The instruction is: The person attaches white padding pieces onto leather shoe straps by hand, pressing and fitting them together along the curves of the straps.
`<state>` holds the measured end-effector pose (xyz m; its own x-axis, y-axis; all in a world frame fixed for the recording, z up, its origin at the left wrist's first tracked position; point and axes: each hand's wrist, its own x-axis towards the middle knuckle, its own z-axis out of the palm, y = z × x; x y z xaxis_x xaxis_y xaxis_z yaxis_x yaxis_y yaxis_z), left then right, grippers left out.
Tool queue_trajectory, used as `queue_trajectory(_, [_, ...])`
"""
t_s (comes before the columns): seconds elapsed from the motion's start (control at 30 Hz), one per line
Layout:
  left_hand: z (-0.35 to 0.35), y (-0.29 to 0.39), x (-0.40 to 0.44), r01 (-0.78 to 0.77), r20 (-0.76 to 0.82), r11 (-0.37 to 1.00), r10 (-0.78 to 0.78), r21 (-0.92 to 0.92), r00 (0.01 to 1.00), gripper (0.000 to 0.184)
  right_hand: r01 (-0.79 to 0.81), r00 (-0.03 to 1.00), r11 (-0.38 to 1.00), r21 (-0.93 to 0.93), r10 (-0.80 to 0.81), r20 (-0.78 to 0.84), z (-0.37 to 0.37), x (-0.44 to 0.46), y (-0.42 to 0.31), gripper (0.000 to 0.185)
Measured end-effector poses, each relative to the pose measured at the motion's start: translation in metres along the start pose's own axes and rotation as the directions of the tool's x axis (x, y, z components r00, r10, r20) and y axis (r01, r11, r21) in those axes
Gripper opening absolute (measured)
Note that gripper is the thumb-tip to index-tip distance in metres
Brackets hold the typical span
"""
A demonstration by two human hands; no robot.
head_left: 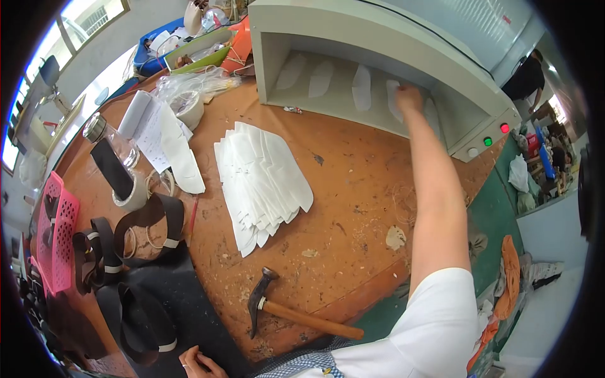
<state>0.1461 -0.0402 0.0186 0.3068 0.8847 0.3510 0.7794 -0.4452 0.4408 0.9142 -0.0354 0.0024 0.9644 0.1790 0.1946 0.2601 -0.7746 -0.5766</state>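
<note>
Right grip [408, 99], upper right of the frame, is inside the grey cabinet [378, 38], fingers bunched at the top end of a white piece [394, 108] lying on its floor. Can't tell from here if it's pinching the piece or just pressing it. Three more pale pieces [361, 88] lie in a spaced row to its left, a fifth [432, 120] just right, partly behind the forearm.

Left grip [200, 363], bottom edge: fingers loosely bent at the black sheet [189, 302], cut off by the frame, so can't tell if it has anything.

Around: fanned white stack [258, 183] mid-frame on the desk [340, 208], well apart from both grips. Hammer [268, 296] lower centre, near the black sheet. Black strap loops [151, 220] and pink basket [55, 230] at left; bottle [116, 142] and handwritten paper [150, 135] upper left. Cabinet's top overhangs the reach; red [505, 128] and green [488, 142] buttons sit on its right edge.

Materials: pieces thin, matte, elongated, angled ends. Desk orange-brown, scuffed, glue-like spots. Hammer has dark metal head, wooden handle. Basket is perforated plastic. Straps flat, white bands on them.
</note>
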Motion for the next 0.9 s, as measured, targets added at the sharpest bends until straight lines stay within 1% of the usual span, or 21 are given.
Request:
queue_trajectory(0.03, [0.001,0.002,0.000,0.011,0.002,1.000,-0.011,-0.003,1.000,0.016,0.012,0.999,0.968,-0.250,-0.023,-0.042,-0.010,0.009,0.015,0.032])
queue_trajectory(0.1, [0.002,0.000,-0.001,0.015,0.003,1.000,-0.015,0.015,1.000,0.016,-0.208,0.973,0.913,-0.351,0.155,-0.172,-0.034,0.007,0.041,0.033])
queue_trajectory(0.17, [0.001,-0.001,-0.003,0.011,0.008,1.000,-0.012,0.025,1.000,0.015,-0.252,0.961,0.892,-0.374,0.186,-0.204,-0.069,-0.015,0.049,0.035])
queue_trajectory(0.27, [0.001,-0.002,0.000,-0.011,0.013,1.000,0.011,0.021,1.000,0.015,-0.381,0.918,0.800,-0.465,0.388,-0.083,-0.087,-0.004,0.076,0.038])
queue_trajectory(0.33, [0.000,-0.004,-0.003,0.000,0.010,1.000,0.000,0.023,1.000,0.015,-0.372,0.915,0.787,-0.492,0.400,-0.052,-0.090,-0.011,0.077,0.039])
queue_trajectory(0.37, [0.003,-0.007,-0.005,-0.031,0.002,0.999,0.031,0.027,1.000,0.015,-0.361,0.916,0.784,-0.505,0.401,-0.032,-0.089,-0.013,0.073,0.039])
queue_trajectory(0.4, [0.007,-0.015,-0.008,-0.056,-0.006,0.998,0.056,0.039,0.998,0.016,-0.344,0.909,0.765,-0.545,0.417,0.011,-0.084,-0.003,0.086,0.039])
queue_trajectory(0.43, [0.008,-0.020,-0.012,-0.066,-0.016,0.996,0.067,0.065,0.998,0.018,-0.293,0.916,0.759,-0.581,0.397,0.057,-0.075,0.009,0.098,0.039])
queue_trajectory(0.5, [0.012,-0.033,-0.013,-0.041,-0.018,0.999,0.041,-0.015,0.999,0.017,-0.129,0.957,0.751,-0.648,0.265,0.116,-0.071,0.024,0.122,0.039])
queue_trajectory(0.53, [0.015,-0.036,-0.012,-0.002,-0.031,1.000,0.002,-0.001,1.000,0.024,-0.053,0.972,0.749,-0.660,0.191,0.139,-0.074,0.028,0.129,0.039])
queue_trajectory(0.57, [0.012,-0.034,-0.013,0.082,0.027,0.997,-0.082,0.004,0.996,0.025,0.007,0.979,0.749,-0.663,0.130,0.157,-0.076,0.033,0.136,0.038])
queue_trajectory(0.6, [0.013,-0.036,-0.009,0.008,-0.015,1.000,-0.008,0.006,1.000,0.023,0.036,0.983,0.750,-0.660,0.092,0.158,-0.080,0.042,0.145,0.038])
queue_trajectory(0.63, [0.011,-0.033,-0.007,0.017,-0.033,1.000,-0.018,-0.022,0.999,0.023,0.042,0.987,0.759,-0.650,0.068,0.143,-0.090,0.045,0.151,0.038])
queue_trajectory(0.67, [0.011,-0.035,-0.012,0.062,-0.025,0.998,-0.063,-0.005,0.998,0.023,0.041,0.992,0.775,-0.630,0.046,0.121,-0.086,0.048,0.145,0.038])
queue_trajectory(0.7, [0.007,-0.035,-0.010,0.040,-0.045,0.999,-0.041,-0.025,0.998,0.023,0.024,0.994,0.792,-0.610,0.046,0.098,-0.087,0.051,0.136,0.038])
queue_trajectory(0.8, [0.002,-0.025,-0.010,0.077,-0.030,0.996,-0.079,-0.046,0.996,0.021,0.017,0.996,0.817,-0.576,0.035,0.078,-0.076,0.047,0.118,0.038])
queue_trajectory(0.87, [0.002,-0.024,-0.009,0.085,-0.035,0.994,-0.087,-0.063,0.996,0.021,0.023,0.997,0.827,-0.561,0.026,0.078,-0.072,0.048,0.120,0.038])
queue_trajectory(0.9, [0.002,-0.024,-0.008,0.058,-0.054,0.998,-0.060,-0.024,0.997,0.022,0.027,0.997,0.829,-0.559,0.019,0.077,-0.074,0.049,0.121,0.038])
